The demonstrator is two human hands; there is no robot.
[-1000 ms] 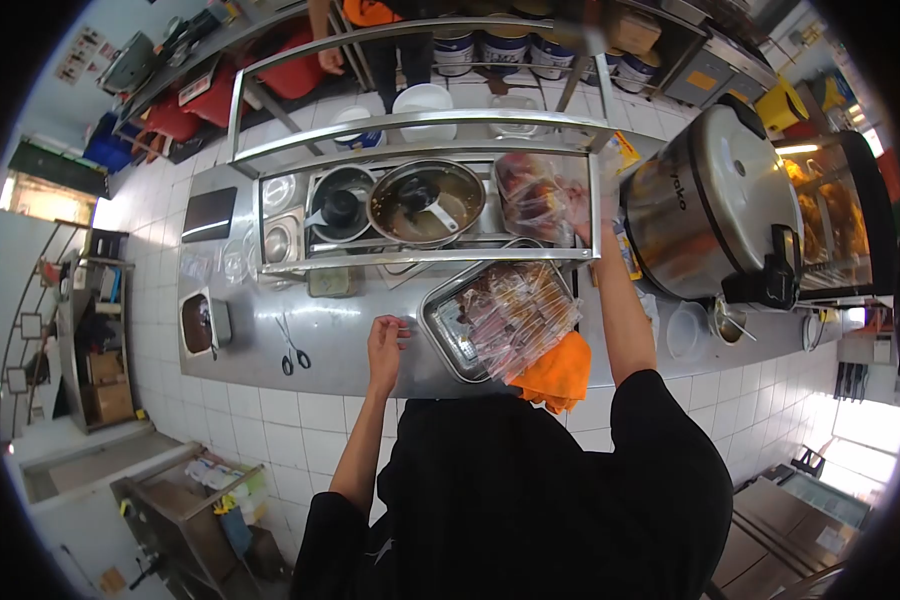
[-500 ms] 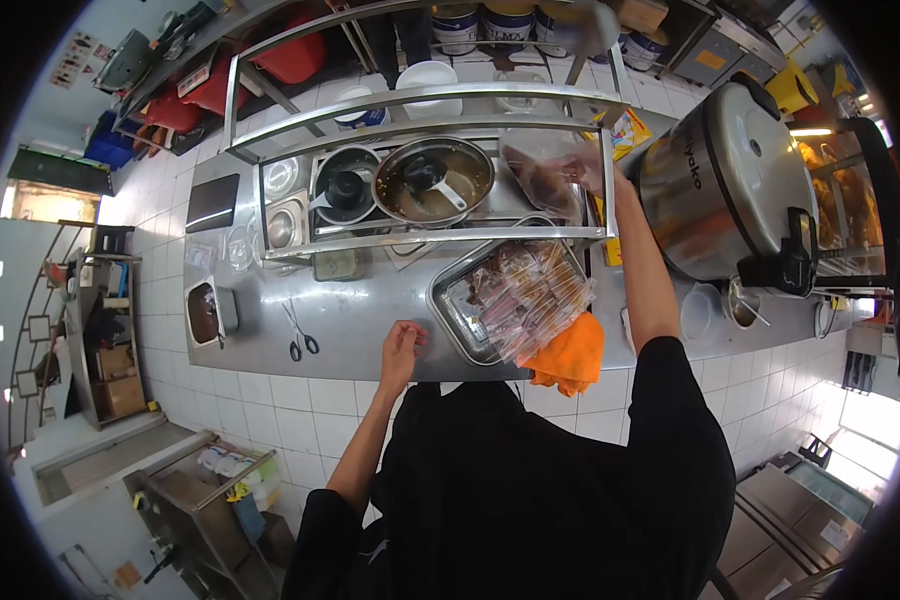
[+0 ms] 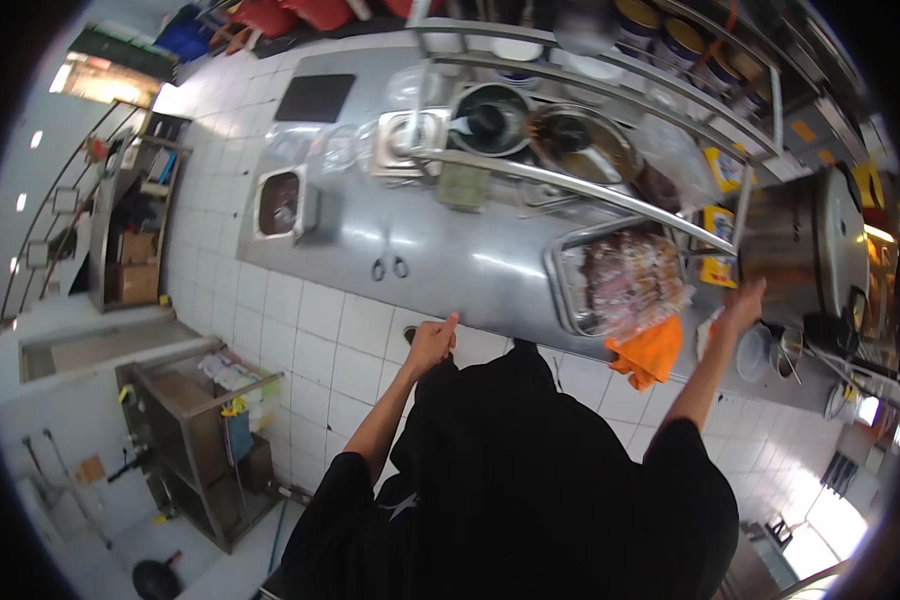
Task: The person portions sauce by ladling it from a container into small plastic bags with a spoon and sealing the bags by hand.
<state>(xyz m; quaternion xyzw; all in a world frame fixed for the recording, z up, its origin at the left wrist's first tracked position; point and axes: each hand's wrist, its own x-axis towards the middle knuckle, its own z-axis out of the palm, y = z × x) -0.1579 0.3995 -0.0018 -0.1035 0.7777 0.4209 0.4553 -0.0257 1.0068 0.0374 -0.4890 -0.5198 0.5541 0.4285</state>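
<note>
Head: left hand [image 3: 433,344] half-curled near worktop [image 3: 450,255]

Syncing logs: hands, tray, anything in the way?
Left hand: nothing visible held. Right hand: by cooker, grip unclear. Tray: holds packets. Rack overlaps tray's far edge.

This looks like a commercial kitchen: a long steel tabletop [image 3: 470,240] carries a deep pot [image 3: 518,118] and a wide pan [image 3: 622,150] with a ladle [image 3: 598,165], a steel rack [image 3: 570,186] stands over them, a big cooker [image 3: 795,235] is at the right, and white tiles [image 3: 320,362] cover the floor.

Right fingers [image 3: 756,289] now off bag [image 3: 682,165]
</note>
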